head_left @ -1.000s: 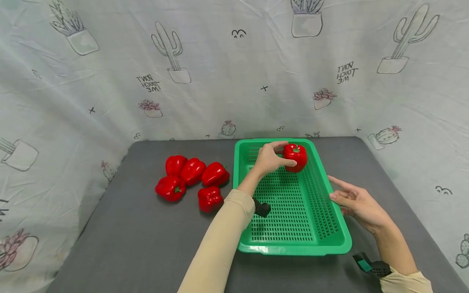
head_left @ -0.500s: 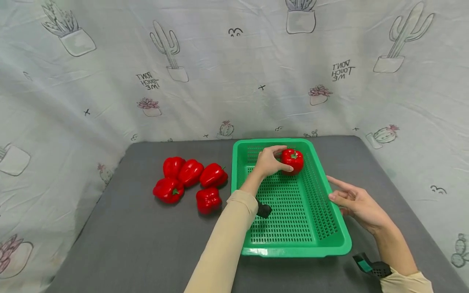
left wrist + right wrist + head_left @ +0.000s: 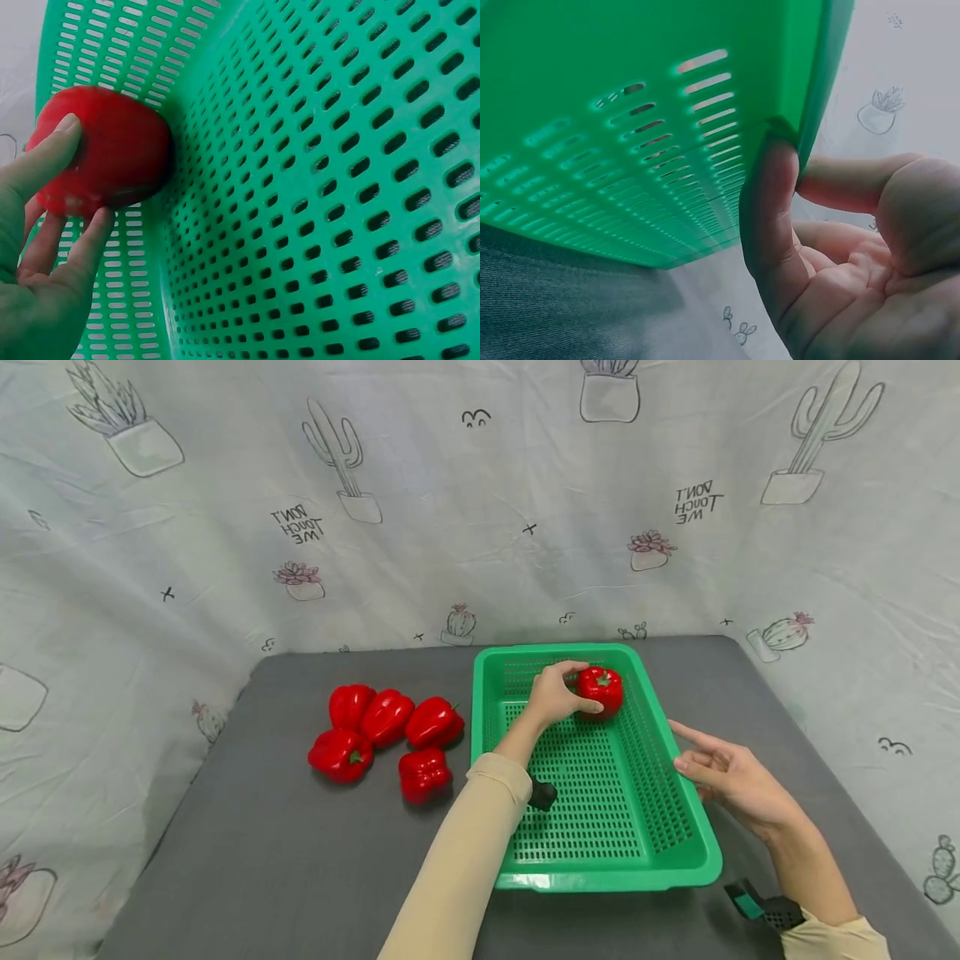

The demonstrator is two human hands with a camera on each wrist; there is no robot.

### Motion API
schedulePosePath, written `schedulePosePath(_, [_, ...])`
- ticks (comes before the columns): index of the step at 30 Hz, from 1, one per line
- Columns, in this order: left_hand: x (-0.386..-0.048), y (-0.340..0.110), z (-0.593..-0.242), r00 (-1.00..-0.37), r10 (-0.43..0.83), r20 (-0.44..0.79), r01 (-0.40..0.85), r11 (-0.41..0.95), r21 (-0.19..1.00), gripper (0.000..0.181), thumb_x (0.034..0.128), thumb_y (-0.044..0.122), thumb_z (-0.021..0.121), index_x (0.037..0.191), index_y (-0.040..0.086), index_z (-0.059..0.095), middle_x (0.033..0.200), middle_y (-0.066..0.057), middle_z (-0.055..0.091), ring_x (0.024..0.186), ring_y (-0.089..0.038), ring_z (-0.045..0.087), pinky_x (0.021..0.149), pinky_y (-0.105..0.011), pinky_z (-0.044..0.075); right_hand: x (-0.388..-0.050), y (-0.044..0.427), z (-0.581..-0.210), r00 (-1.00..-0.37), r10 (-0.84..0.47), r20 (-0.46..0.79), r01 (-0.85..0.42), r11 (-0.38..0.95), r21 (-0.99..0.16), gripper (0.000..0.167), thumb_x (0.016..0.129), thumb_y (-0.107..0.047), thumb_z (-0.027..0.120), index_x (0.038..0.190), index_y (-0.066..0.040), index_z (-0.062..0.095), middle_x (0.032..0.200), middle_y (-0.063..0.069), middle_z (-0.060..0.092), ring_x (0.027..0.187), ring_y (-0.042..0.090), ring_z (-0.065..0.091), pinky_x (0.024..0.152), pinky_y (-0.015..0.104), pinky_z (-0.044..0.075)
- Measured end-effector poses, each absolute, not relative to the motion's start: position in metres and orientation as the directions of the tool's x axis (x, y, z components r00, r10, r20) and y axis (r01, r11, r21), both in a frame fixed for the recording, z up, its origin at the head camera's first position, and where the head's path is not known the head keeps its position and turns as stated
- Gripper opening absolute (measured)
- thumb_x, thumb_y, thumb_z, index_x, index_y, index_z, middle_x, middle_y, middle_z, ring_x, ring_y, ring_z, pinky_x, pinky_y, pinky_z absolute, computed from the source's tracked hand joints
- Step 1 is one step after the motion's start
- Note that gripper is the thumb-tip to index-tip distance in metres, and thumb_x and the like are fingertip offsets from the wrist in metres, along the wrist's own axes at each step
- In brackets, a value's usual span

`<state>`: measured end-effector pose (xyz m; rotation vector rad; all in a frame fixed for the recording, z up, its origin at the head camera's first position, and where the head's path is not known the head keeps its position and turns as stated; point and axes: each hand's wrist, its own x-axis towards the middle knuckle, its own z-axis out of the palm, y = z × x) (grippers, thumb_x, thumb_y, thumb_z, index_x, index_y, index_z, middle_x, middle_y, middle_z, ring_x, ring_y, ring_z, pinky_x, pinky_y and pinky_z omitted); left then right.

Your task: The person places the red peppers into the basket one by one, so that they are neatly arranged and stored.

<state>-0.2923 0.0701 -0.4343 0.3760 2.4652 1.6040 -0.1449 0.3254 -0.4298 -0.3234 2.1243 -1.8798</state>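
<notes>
A red bell pepper (image 3: 602, 692) stands stem up in the far right part of the green basket (image 3: 592, 880). My left hand (image 3: 551, 695) holds it from the left, thumb in front and fingers behind. In the left wrist view the pepper (image 3: 112, 150) touches the basket's slotted wall, with thumb and fingertips of the left hand (image 3: 45, 247) on it. At the basket's right side, my right hand (image 3: 738, 781) grips the rim. The right wrist view shows thumb and fingers of the right hand (image 3: 847, 255) pinching the basket's edge (image 3: 821, 82).
Several red peppers (image 3: 341, 755) lie grouped on the grey table (image 3: 300, 877) to the left of the basket; the closest one (image 3: 424, 775) is near its left wall. A patterned cloth (image 3: 420, 468) hangs behind the table.
The left hand has lowered the pepper slightly toward the near side within the basket, still holding it. The right hand stays at the rim. The head view has shifted a little.
</notes>
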Motion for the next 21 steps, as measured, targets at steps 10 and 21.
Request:
schedulePosePath(10, [-0.2937,0.0719,-0.4339,-0.956,0.294,-0.014,0.11,0.401,0.91,0.063,0.0719,0.014,0.09,0.129,0.016,0.064,0.124,0.005,0.061,0.11,-0.019,0.052,0.074,-0.028,0.052,-0.1471,0.3282,-0.4321,-0.923,-0.38,-0.067,0.035,0.091,-0.995,0.06,0.103,-0.004,0.049,0.157,-0.007,0.022,0.086,-0.002,0.058,0.06,0.014,0.039,0.057,0.034,0.047])
schedulePosePath(21, [-0.2936,0.0716,-0.4375,-0.955,0.295,-0.004,0.118,0.393,0.912,0.062,0.073,0.013,0.089,0.129,0.016,0.063,0.123,0.004,0.061,0.11,-0.02,0.052,0.071,-0.026,0.052,-0.1465,0.3272,-0.4363,-0.903,-0.427,-0.044,0.039,0.022,-0.999,0.06,0.104,-0.001,0.046,0.157,-0.006,0.019,0.103,0.008,0.066,0.073,0.011,0.058,0.065,0.037,0.056])
